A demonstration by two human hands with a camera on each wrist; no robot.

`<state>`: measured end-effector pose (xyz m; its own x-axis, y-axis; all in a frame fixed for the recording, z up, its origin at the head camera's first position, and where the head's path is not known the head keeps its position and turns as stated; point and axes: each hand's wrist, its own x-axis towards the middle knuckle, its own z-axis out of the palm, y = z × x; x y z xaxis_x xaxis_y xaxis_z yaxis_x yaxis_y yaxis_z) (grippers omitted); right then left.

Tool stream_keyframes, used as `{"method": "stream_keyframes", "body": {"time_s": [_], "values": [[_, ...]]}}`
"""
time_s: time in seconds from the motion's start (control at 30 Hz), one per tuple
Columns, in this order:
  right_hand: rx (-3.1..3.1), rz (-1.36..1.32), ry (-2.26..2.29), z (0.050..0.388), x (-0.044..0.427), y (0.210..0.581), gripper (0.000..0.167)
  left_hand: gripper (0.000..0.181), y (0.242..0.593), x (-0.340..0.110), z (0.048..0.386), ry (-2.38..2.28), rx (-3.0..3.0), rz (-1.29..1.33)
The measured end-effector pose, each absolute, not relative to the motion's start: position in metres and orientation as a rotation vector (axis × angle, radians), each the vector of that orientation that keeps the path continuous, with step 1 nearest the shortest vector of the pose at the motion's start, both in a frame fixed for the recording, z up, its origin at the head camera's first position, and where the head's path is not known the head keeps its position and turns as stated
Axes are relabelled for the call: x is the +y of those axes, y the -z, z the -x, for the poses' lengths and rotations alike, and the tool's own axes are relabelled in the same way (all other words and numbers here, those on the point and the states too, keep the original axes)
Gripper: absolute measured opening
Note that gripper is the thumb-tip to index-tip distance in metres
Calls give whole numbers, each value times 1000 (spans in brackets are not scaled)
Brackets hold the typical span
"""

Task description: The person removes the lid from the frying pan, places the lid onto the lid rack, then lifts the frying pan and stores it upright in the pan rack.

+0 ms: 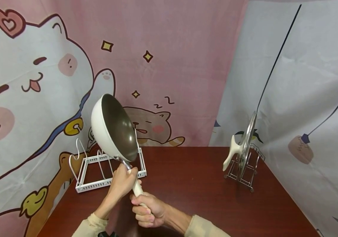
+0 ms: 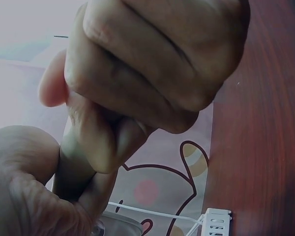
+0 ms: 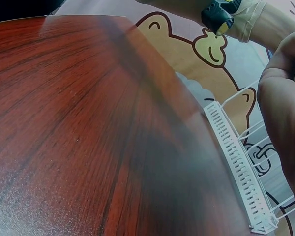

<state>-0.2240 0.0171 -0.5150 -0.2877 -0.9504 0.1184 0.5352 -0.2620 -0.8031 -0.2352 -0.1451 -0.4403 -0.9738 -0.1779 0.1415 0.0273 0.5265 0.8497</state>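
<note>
A white wok [image 1: 102, 131] with a dark inside is held up in the air, tilted so its bowl faces right in the head view. My left hand [image 1: 123, 181] grips its cream handle [image 1: 137, 189] close to the bowl. Nearer the handle's end, my right hand [image 1: 151, 210] has its fingers curled round it. In the left wrist view the right hand [image 2: 157, 59] fills the upper middle, with part of the left hand [image 2: 34, 191] at lower left. The right hand [image 3: 285, 108] shows only at the right edge of the right wrist view.
A white rack [image 1: 93, 187] with wire dividers stands on the left of the dark red wooden table [image 1: 186, 197], behind and below the wok. At the right, a glass lid [image 1: 247, 144] with a cream handle stands upright in a small wire stand [image 1: 246, 181]. Printed cloth hangs behind.
</note>
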Motion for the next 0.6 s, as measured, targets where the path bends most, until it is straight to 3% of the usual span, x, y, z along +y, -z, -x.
{"method": "stream_keyframes", "body": {"time_s": [0.6], "values": [[823, 735, 1761, 225, 21, 515, 25, 23, 443, -143, 237, 1449, -2558, -118]]}}
